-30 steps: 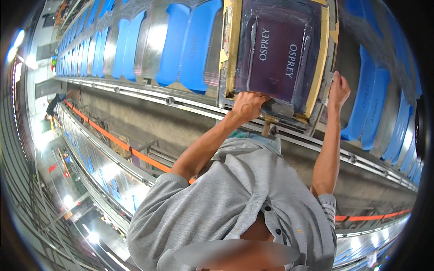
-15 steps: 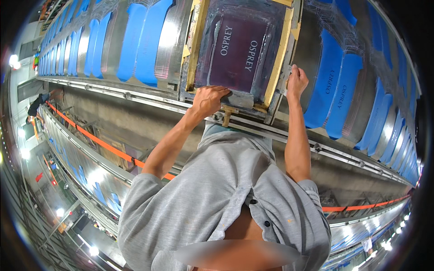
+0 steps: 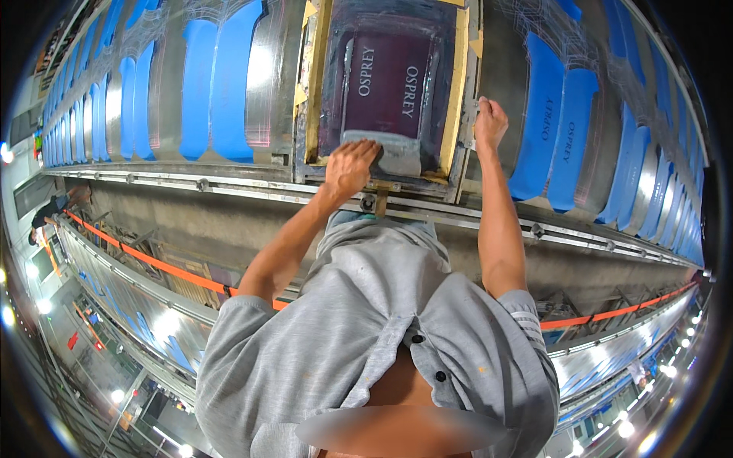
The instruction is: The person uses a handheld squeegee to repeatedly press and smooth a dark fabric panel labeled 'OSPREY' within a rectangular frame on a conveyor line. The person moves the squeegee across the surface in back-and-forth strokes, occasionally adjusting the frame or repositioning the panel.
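A screen-printing frame with yellowish taped inner edges lies in front of me on the long printing table. Its dark purple mesh carries pale lettering. At the frame's near end my left hand is closed, fingers bent over the left end of a flat grey piece that looks like a squeegee; the hand hides part of it. My right hand is closed on the right rail of the frame, thumb side up. Blue printed fabric pieces lie on the table to the right.
More blue pieces line the table to the left. A metal rail runs along the near edge, against my body. Behind me is an orange strip and another long table. A person stands at far left.
My left hand has moved slightly away from me over the frame's near end, and more of the grey piece shows. My right hand stays on the rail. The whole view has shifted a little.
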Tool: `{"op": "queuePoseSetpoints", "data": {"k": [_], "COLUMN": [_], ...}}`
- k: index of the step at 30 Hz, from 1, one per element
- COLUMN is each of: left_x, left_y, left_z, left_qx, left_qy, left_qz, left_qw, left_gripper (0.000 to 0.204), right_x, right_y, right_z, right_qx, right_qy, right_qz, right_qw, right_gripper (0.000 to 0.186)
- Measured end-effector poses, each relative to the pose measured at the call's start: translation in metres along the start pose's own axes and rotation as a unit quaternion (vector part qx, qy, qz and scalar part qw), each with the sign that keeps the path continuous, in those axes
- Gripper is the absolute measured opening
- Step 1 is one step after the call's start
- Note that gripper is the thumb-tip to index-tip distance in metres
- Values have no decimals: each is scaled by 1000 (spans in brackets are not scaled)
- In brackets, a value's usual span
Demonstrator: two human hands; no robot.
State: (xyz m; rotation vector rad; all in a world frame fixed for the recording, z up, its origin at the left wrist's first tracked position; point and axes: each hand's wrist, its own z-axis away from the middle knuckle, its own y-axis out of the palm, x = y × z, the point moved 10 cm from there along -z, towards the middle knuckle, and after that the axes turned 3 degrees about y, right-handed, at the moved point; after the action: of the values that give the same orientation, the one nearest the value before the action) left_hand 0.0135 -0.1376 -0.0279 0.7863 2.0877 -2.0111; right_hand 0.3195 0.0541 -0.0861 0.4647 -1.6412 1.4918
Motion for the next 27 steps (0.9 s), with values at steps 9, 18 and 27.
{"op": "queuePoseSetpoints", "data": {"k": [9, 18, 27], "left_x": [61, 91, 20], "left_y": [-16, -19, -6], "left_z": [-162, -268, -89], "left_qx": [-11, 65, 90], "left_qy": [-37, -19, -46], "left_qz": [-48, -81, -2], "left_qw": [998, 994, 995], "left_gripper": [28, 23, 14], "right_x": [13, 225, 133], "right_y": [-50, 85, 78], "right_z": [52, -12, 144], "right_qx": [-52, 274, 299], "right_qy": [-80, -364, -376], "right_qz": [133, 301, 267], "right_qw": [987, 838, 836], "right_gripper": [29, 36, 25]}}
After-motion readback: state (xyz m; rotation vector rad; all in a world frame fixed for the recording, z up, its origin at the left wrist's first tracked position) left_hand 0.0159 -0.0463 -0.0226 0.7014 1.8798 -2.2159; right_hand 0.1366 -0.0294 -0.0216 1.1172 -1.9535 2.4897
